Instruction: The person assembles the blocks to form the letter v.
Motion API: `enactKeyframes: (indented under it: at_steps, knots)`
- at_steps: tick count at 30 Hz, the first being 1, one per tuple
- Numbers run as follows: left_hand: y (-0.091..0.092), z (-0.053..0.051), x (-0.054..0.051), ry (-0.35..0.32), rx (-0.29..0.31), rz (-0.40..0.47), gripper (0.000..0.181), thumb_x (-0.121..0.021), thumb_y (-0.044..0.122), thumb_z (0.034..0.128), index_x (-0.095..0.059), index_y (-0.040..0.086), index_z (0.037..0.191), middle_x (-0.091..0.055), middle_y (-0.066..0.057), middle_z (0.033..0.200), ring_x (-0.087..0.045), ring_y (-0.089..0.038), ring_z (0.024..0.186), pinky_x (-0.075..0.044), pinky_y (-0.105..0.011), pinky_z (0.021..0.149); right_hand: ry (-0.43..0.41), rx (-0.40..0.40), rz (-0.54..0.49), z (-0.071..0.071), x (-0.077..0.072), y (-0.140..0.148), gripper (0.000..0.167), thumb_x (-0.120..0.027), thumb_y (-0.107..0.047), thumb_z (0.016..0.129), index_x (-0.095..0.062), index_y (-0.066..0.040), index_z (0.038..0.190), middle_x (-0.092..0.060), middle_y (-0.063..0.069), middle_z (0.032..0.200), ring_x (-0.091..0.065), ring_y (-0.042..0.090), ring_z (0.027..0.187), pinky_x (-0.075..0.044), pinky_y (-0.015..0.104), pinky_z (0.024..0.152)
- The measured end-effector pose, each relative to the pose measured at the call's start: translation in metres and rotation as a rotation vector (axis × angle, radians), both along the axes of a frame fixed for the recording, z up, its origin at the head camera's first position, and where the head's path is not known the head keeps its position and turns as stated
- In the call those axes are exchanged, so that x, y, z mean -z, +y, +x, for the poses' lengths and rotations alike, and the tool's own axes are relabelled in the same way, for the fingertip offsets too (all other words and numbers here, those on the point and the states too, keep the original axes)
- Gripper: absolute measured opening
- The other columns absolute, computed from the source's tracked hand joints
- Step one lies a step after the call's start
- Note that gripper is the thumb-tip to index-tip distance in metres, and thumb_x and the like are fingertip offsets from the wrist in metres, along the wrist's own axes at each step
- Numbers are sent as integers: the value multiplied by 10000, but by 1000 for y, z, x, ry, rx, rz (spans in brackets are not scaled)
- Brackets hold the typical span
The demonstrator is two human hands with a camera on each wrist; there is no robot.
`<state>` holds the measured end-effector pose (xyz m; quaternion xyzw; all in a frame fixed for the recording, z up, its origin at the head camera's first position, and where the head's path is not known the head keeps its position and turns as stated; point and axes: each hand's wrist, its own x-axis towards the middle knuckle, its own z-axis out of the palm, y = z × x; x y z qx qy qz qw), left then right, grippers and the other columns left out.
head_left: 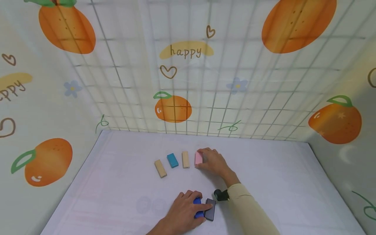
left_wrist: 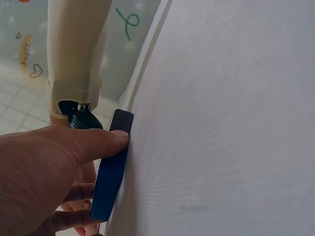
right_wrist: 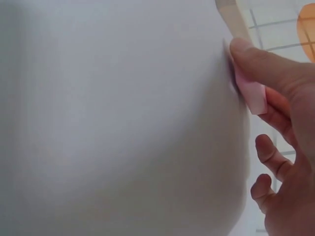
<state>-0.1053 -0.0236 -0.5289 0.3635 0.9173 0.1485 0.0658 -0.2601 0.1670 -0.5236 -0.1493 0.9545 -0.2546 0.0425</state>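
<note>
Both my hands were on blocks, over a white worktop [head_left: 279, 182] whose near edge lay out of sight. Nearest me, my left hand [head_left: 183, 209] was curled round a blue block [head_left: 197, 201], one finger stretched across it onto a dark grey block [head_left: 210, 212] just to its right. A steady hold there, I judged, would keep that pair from skidding.

Farther out, toward the back edge, my right hand [head_left: 215, 162] pinched a pink block [head_left: 198, 158] between thumb and forefinger. Doing this well seemed to call for a light grip on its two ends, with my fingertips clear of the wooden block [head_left: 185, 160] just to its left. From there the loose row ran on toward the left edge: a teal block [head_left: 172, 160], then a second wooden block [head_left: 160, 168], set slightly nearer me.

Only the head view gave that whole row and the worktop's two back corners. The left wrist view bared the blue block's long side, mostly covered by my fingers from above. The right wrist view revealed two other fingers loosely bent, off the pink block; whether that block sat flat, I could not tell.
</note>
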Motion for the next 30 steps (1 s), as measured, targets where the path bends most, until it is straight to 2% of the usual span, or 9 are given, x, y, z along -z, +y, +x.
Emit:
enactKeyframes:
  at_steps: [6,30]
  knots:
    - [1,1,1,-17,-8,-19,459,-662,509,952,-544,532,1395,-524,82,1361,-497,-127,1125,-463,-346,890,-2,-3,7,0,0,1,665,-837,-349,838,-585,-117,1408,-563,123,1431,-522,357,1232,-427,578,1012]
    - [1,0,12,21,-14,-7,456,-662,514,950,-548,533,1390,-529,86,1353,-503,-121,1117,-466,-345,896,3,25,24,2,0,0,674,-838,-360,835,-582,-128,1413,-558,120,1436,-519,369,1236,-424,593,1015]
